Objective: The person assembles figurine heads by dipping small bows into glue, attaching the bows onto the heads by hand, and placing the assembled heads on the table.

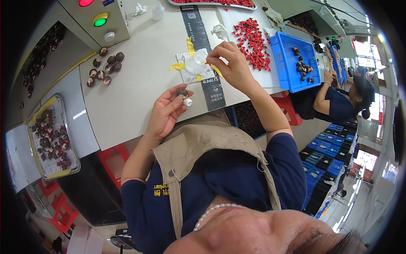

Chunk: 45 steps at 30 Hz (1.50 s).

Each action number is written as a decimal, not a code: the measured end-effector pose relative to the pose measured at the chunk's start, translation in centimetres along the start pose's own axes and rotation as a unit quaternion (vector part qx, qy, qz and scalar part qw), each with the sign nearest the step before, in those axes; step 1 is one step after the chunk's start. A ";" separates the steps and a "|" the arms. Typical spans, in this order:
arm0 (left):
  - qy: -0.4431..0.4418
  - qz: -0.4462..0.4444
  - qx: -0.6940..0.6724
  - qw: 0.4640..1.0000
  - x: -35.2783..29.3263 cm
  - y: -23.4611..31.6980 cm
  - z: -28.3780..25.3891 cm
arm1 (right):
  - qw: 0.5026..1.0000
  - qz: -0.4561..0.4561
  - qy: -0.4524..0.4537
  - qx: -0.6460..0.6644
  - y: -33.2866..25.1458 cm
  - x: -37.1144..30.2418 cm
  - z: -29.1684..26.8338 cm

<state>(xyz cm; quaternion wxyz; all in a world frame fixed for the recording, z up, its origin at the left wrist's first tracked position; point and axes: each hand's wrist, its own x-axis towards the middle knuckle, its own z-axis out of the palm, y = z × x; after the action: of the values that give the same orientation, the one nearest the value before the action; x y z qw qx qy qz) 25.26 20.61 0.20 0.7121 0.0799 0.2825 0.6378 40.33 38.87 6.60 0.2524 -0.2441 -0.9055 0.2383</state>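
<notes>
My left hand (165, 111) is closed near the table's front edge, holding a small dark-brown ball (182, 92) with a pale patch. A small white round piece (188, 102) shows at the same fingers, just below the ball. My right hand (231, 63) is raised in a pinch over the right rim of a clear round dish (195, 64). At its fingertips is a tiny red piece (207, 63), partly hidden. Under the dish lies a white square pad (186, 77), fixed with yellow tape onto a dark printed strip (212, 94).
Several brown-and-pale balls (108, 67) lie left, near a control box (95, 21). Small red pieces (253, 44) are heaped right, beside a blue bin (284, 63). A metal tray (75, 158) holds more balls far left. Another person (344, 99) works at right.
</notes>
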 end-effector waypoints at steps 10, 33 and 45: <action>-0.007 -0.006 0.003 1.000 0.2 0.1 -0.3 | 0.997 -0.062 -0.024 -0.050 0.2 1.5 0.5; 0.025 0.010 0.031 0.999 0.4 -0.7 0.1 | 0.987 -0.119 -0.010 -0.111 0.9 1.9 0.9; 0.012 0.040 0.027 0.999 2.2 -1.9 1.2 | 0.987 -0.129 0.083 -0.042 -0.2 2.3 -0.1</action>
<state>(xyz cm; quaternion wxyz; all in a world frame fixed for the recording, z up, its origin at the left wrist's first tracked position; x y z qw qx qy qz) 27.58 22.67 -0.43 0.6797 0.1027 0.3052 0.6591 38.65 40.07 7.57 0.3446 -0.1548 -0.9146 0.1445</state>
